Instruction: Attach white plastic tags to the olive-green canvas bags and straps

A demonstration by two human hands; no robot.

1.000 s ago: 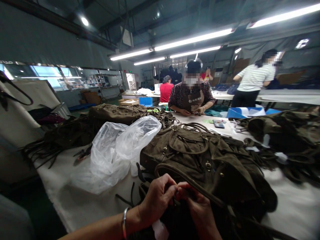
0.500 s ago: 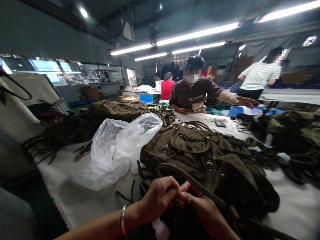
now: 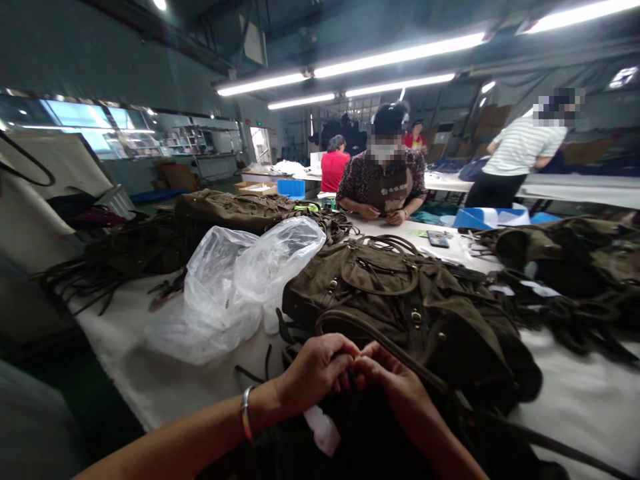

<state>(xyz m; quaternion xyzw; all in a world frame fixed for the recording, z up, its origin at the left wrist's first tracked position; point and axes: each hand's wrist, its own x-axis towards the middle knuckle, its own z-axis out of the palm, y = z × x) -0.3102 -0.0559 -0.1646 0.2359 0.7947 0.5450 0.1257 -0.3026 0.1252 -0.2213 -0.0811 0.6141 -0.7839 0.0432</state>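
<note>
My left hand (image 3: 320, 370), with a silver bangle at the wrist, is closed in a pinch. My right hand (image 3: 383, 373) pinches too, and the fingertips of both hands meet. What they hold is too small and dark to make out. Just beyond them lies an olive-green canvas bag (image 3: 380, 297) with rolled handles and brass buckles. One long handle (image 3: 360, 321) arches right behind my fingers. Below the hands is dark cloth, mostly in shadow, with a white paper tag (image 3: 323, 430) hanging beside my left wrist.
A crumpled clear plastic bag (image 3: 245, 287) rests on the pale table (image 3: 130, 360), left of the canvas bag. More olive bags (image 3: 220, 213) are piled behind it and at the right (image 3: 560, 253). A phone (image 3: 438, 239) lies near a masked co-worker (image 3: 383, 173) across the table.
My hands keep their fingertips together and have shifted only slightly. The co-worker opposite has drawn an outstretched arm back from the blue box. The person in stripes bends lower.
</note>
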